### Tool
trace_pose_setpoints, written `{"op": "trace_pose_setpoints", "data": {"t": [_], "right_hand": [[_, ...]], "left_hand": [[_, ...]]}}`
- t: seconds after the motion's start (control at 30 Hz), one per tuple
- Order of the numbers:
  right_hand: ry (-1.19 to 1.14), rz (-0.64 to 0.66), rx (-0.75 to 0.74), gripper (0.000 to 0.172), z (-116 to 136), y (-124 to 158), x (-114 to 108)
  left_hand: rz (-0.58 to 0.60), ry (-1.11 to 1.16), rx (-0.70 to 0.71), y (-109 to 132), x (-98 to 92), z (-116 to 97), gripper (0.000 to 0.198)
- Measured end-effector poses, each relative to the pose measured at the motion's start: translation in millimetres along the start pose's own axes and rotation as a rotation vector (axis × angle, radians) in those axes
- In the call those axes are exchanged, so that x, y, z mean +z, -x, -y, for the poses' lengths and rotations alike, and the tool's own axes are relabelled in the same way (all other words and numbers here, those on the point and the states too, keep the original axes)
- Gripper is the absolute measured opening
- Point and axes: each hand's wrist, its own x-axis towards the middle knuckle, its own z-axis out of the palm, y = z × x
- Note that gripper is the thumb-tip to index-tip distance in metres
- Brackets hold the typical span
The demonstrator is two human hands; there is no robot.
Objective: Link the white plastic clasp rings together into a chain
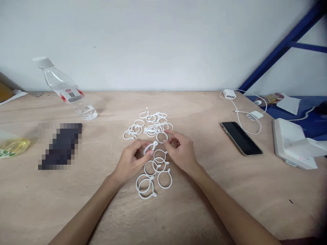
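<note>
In the middle of the table lie several white plastic curtain rings (165, 188), each with a small eyelet. My left hand (130, 160) pinches a curtain ring (148, 147) between thumb and fingers, tilted nearly edge-on with its eyelet up to the right. My right hand (181, 149) is half curled, its index finger and thumb apart beside another ring (161, 137). Both fingertips look close to that ring's right edge; contact is hard to make out. Beyond my hands is a pile of overlapping rings (139, 128), and more rings lie between my wrists.
A tilted-looking water bottle (65, 90) stands at the back left, near a pixelated dark patch (61, 146). To the right lie a phone (241, 138), a white charger (229, 94) with cable, and a white device (293, 144). A blue metal frame (281, 47) rises behind.
</note>
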Motion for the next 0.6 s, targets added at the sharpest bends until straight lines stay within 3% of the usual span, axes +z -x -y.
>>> {"op": "trace_pose_setpoints", "data": {"t": [0.17,0.4,0.53,0.6], "right_hand": [[-0.336,0.177,0.113,0.025,14.5,7.9,6.3],[-0.536,0.24,0.315,0.019,11.7,7.2,12.4],[-0.507,0.259,0.264,0.018,11.0,4.7,9.1],[-0.408,0.202,0.204,0.02,8.5,1.9,5.1]], "left_hand": [[0.036,-0.02,0.05,-1.6,-0.3,0.2,0.029],[0.124,-0.062,0.126,-2.7,-3.0,-3.6,0.027],[0.124,-0.07,0.13,-2.5,-2.7,-3.1,0.026],[0.095,-0.07,0.138,-2.2,-1.9,-1.8,0.026]]}}
